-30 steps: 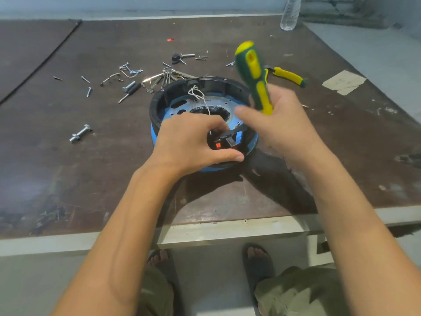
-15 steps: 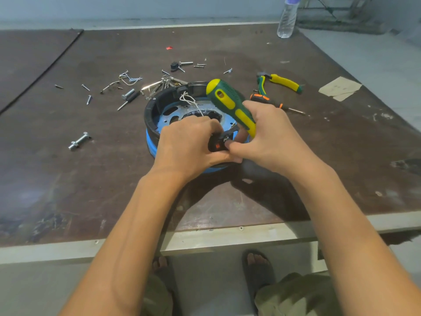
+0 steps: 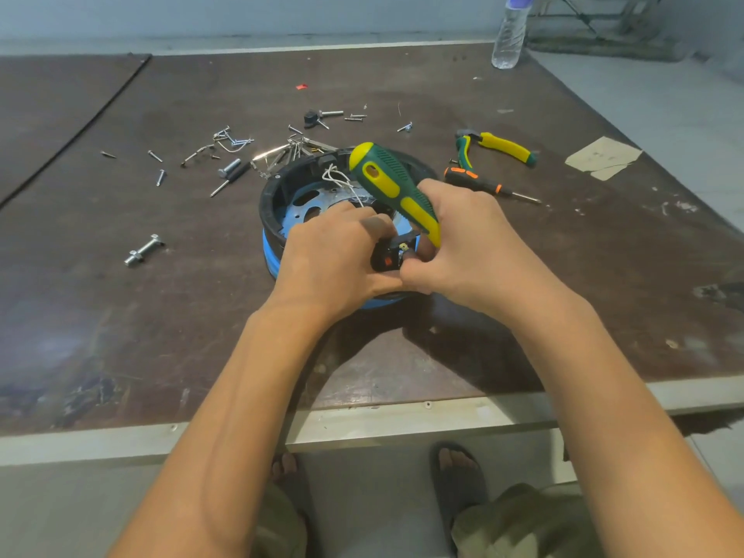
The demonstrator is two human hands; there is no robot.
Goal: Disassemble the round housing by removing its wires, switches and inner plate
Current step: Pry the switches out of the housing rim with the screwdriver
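1. Housing sits under both hands: round, black rim over a blue band. Inside, a blue holed plate, and white wires looping just beyond the left fingers.
2. Left hand curls over the near rim, thumb outside, gripping the housing.
3. Right hand wraps the ribbed green-yellow screwdriver, whose handle slants up past the knuckles. Its thumb presses the black switch, orange-spotted, between both thumbs.
4. Dark, scuffed table: screws scattered beyond the left fingers and a bolt well left of them. Pliers lie beyond the right knuckles.
5. Clear bottle at the far edge.
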